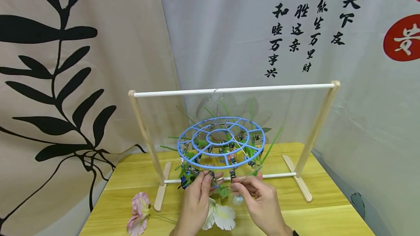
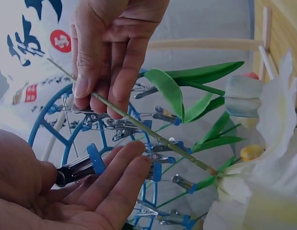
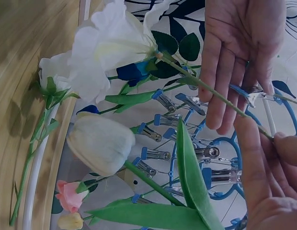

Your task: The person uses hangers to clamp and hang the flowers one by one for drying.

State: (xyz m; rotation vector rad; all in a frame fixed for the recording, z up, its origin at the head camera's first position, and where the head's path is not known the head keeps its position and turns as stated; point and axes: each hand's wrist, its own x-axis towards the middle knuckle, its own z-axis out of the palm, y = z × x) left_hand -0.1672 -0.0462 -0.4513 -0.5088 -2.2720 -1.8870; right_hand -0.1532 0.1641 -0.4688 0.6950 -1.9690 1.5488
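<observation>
My left hand holds a metal clip with blue tips between thumb and fingers, below the front rim of a blue round hanging rack. My right hand pinches the thin green stem of a large white flower. In the left wrist view the stem slants past the clip, over the left fingertips. The flower head hangs down toward the table. Other clips on the rack grip flowers, among them a white tulip and a small pink rose.
The rack hangs by a hook from the white rod of a wooden stand. On the wooden table a pink flower lies at the front left. Behind stands a printed cloth backdrop.
</observation>
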